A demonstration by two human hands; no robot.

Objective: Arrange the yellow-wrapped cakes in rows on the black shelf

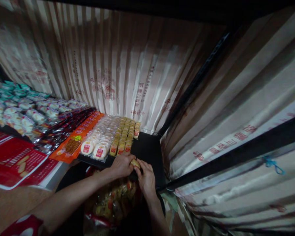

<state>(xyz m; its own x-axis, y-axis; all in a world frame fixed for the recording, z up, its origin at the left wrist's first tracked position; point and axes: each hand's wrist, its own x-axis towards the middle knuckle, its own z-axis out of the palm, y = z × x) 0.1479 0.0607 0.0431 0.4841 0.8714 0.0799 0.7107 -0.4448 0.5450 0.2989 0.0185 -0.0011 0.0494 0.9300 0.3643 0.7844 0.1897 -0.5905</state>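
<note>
Between my two hands is a small yellow wrapped snack [135, 163]. My left hand [122, 165] closes its fingers on one end of it. My right hand [147, 177] pinches the other end. Just beyond them, rows of similar yellow snack packets [122, 141] stand on a black shelf [149, 149]. Under my forearms, a clear bag with red edging [112, 200] holds more yellow wrapped pieces; its lower part is dark and partly hidden.
Left of the yellow rows lie white round crackers in wrappers [98, 141], an orange snack packet [75, 139], dark shiny packets [55, 131] and a heap of white and teal packets [22, 105]. A red bag [17, 160] hangs at the shelf front. Pleated curtains [118, 59] and black bars [199, 78] enclose the shelf.
</note>
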